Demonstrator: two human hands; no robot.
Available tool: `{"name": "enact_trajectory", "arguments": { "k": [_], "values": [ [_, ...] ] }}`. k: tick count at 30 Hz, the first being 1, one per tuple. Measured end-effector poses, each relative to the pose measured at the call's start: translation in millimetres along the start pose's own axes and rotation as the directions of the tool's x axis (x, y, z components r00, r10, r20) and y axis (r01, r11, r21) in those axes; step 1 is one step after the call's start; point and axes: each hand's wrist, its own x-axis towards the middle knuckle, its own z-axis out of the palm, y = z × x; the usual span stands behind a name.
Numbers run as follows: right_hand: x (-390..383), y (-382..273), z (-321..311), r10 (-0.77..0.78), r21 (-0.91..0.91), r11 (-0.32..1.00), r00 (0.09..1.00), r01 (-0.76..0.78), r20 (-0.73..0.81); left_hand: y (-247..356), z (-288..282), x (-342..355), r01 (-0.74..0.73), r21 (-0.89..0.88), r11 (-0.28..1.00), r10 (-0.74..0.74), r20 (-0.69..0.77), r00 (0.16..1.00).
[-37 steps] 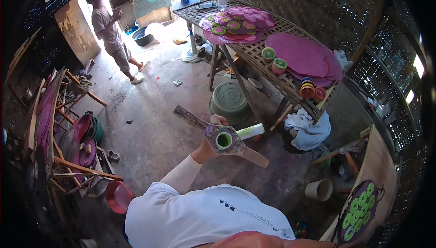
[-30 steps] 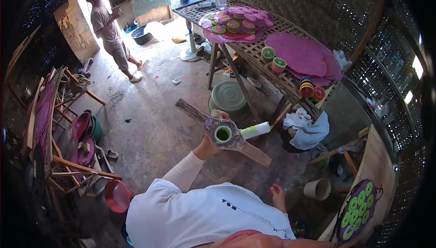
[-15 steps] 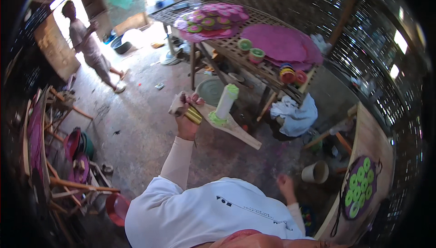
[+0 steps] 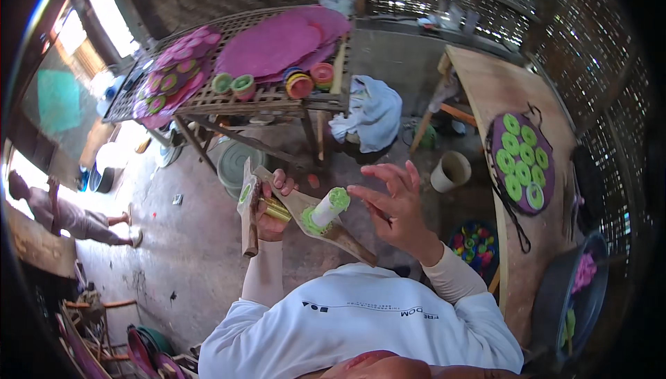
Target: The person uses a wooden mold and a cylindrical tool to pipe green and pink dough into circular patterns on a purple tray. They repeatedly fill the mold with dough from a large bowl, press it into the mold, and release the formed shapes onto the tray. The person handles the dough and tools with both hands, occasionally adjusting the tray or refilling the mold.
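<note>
One-handed, gripped holed bar [image 4: 248, 221] and plunger bar [image 4: 297, 204] in the left hand [image 4: 269, 226], with gold tube [image 4: 277, 208] between, before the shirt [image 4: 361, 323]; held the right hand [image 4: 399, 214] open, just beside the green tip [image 4: 338, 199]!

Two wooden bars [image 4: 350, 242] (a pair), one rod [image 4: 323, 214], one tube [image 4: 278, 210]

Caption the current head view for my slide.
Left hand holds a wooden tool with a green-smeared white cylinder; open right hand close beside it.
</note>
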Motion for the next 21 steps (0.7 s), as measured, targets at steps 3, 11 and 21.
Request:
{"name": "enact_trajectory", "arguments": {
  "k": [3, 11, 21],
  "values": [
    [-13, 7, -9, 0.029, -0.031, 0.999, 0.999, -0.030, -0.036, -17, 1, 10, 0.063, -0.027, 0.998, -0.062, 0.036, 0.997],
    [-39, 19, -29, 0.025, -0.221, 0.974, 0.996, -0.043, -0.081, -58, 14, 39, 0.193, -0.045, 0.980, -0.186, 0.135, 0.973],
    [-45, 37, -56, 0.049, -0.202, 0.977, 0.994, -0.067, -0.094, -91, 29, 56, 0.244, 0.001, 0.970, -0.241, 0.152, 0.958]
  ]
}}
